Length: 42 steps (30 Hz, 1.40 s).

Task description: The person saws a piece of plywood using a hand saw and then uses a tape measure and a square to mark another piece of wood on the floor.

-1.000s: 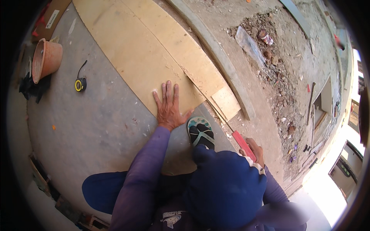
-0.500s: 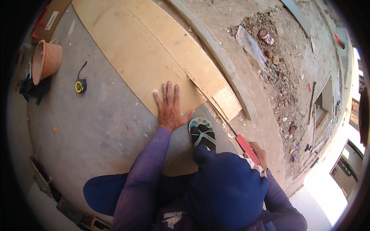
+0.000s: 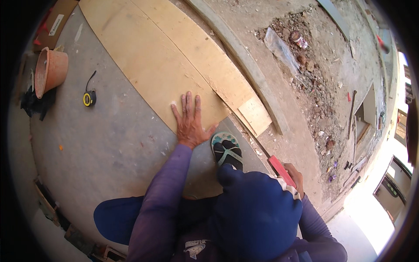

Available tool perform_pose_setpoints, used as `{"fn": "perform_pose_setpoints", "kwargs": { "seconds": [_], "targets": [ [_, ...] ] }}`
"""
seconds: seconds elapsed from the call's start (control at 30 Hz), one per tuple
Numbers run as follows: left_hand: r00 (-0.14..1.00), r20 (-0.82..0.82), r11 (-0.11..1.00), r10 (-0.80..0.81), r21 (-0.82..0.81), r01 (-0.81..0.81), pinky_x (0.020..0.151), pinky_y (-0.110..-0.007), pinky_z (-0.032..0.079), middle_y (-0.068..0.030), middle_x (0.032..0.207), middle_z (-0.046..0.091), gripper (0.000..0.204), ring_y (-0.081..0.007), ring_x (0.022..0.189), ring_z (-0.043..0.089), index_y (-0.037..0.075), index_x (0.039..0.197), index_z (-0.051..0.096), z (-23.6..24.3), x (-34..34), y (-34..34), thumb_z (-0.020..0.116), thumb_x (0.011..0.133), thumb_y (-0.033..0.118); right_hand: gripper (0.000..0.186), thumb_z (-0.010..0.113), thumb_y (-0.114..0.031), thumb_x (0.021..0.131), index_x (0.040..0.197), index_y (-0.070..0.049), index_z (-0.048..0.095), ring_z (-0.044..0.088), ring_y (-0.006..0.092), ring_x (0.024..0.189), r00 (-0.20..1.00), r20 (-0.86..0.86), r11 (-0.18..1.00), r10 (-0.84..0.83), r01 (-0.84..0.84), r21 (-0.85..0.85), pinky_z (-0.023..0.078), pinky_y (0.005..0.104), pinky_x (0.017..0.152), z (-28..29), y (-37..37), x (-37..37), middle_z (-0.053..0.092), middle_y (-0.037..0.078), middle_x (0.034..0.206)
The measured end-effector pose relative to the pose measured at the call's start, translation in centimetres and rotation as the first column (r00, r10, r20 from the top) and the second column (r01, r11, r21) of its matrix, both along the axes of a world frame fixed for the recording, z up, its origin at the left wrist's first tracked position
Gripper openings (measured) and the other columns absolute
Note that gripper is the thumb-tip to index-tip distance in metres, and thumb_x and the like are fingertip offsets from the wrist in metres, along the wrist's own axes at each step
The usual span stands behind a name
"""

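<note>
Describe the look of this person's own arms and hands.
The left hand and right hand show no gloves. The left sleeve is long, purple and close-fitting, reaching the wrist; the right sleeve is dark purple and partly hidden. No ring shows on the left fingers.

Splayed left fingers point(image 3: 189, 105), curled right fingers point(image 3: 294, 170)

I have a building site on my feed: rubble point(image 3: 310, 85) heaped on dusty ground point(image 3: 244, 22), a scuffed grey floor point(image 3: 100, 153), a plywood sheet point(image 3: 144, 56), a tape measure point(image 3: 89, 98) and a terracotta-coloured bucket point(image 3: 56, 70).
</note>
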<state>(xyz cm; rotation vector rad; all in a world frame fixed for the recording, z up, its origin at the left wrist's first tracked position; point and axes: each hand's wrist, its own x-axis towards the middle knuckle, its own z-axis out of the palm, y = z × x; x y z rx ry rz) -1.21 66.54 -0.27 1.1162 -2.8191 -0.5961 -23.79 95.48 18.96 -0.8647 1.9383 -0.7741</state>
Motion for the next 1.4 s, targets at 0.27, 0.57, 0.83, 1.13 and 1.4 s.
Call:
{"fn": "perform_pose_setpoints", "kwargs": {
  "seconds": [0.27, 0.57, 0.83, 1.13, 1.4],
  "targets": [
    [0.999, -0.040, 1.000, -0.012, -0.013, 0.012, 0.126, -0.077, 0.001, -0.0292, 0.177, 0.016, 0.122, -0.0478, 0.166, 0.010, 0.001, 0.171, 0.023, 0.1, -1.4, 0.0, 0.075, 0.084, 0.068, 0.025, 0.073, -0.015, 0.101, 0.119, 0.001, 0.066, 0.068, 0.0238, 0.069, 0.997, -0.072, 0.965, -0.040, 0.020, -0.262, 0.052, 0.0340, 0.065, -8.2, -13.2, 1.1, 0.066, 0.020, 0.081],
    [1.000, 0.001, 1.000, 0.002, -0.015, -0.002, 0.126, -0.077, 0.001, -0.0290, 0.177, 0.017, 0.123, -0.0474, 0.166, 0.010, 0.001, 0.171, 0.023, 0.0, -0.2, 0.0, 0.076, 0.084, 0.068, 0.029, 0.076, -0.019, 0.099, 0.120, 0.001, 0.068, 0.073, 0.0200, 0.075, 0.999, -0.015, 0.999, -0.052, 0.052, 0.013, 0.056, 0.0318, 0.071, -1.0, -0.3, 0.6, 0.071, 0.015, 0.086],
    [1.000, -0.015, 1.000, -0.020, -0.016, 0.020, 0.126, -0.077, 0.001, -0.0292, 0.177, 0.017, 0.123, -0.0480, 0.166, 0.010, 0.000, 0.171, 0.022, 0.0, -1.3, 0.1, 0.075, 0.084, 0.068, 0.029, 0.077, -0.016, 0.098, 0.120, 0.000, 0.068, 0.070, 0.0274, 0.066, 0.996, 0.001, 0.980, -0.086, 0.084, -0.179, 0.054, 0.0343, 0.065, -7.3, -9.7, 2.0, 0.068, 0.018, 0.082],
    [1.000, 0.003, 0.999, -0.010, -0.037, 0.010, 0.126, -0.078, 0.000, -0.0285, 0.178, 0.014, 0.123, -0.0472, 0.166, 0.009, -0.001, 0.171, 0.022, 0.0, -0.7, 0.2, 0.073, 0.085, 0.070, 0.028, 0.075, -0.013, 0.097, 0.119, 0.002, 0.068, 0.070, 0.0283, 0.065, 0.998, -0.039, 0.997, -0.052, 0.049, -0.061, 0.055, 0.0337, 0.066, -3.4, -1.3, 1.0, 0.069, 0.019, 0.083],
    [0.999, 0.039, 1.000, -0.002, -0.013, 0.003, 0.127, -0.076, 0.000, -0.0298, 0.177, 0.017, 0.124, -0.0477, 0.166, 0.010, 0.000, 0.171, 0.023, 0.1, -0.3, 0.2, 0.075, 0.084, 0.070, 0.030, 0.068, -0.028, 0.102, 0.110, 0.001, 0.067, 0.061, 0.0199, 0.077, 0.989, 0.063, 0.971, -0.133, 0.143, -0.190, 0.050, 0.0340, 0.072, -8.9, -6.0, 1.3, 0.062, 0.012, 0.085]
  ]
}}
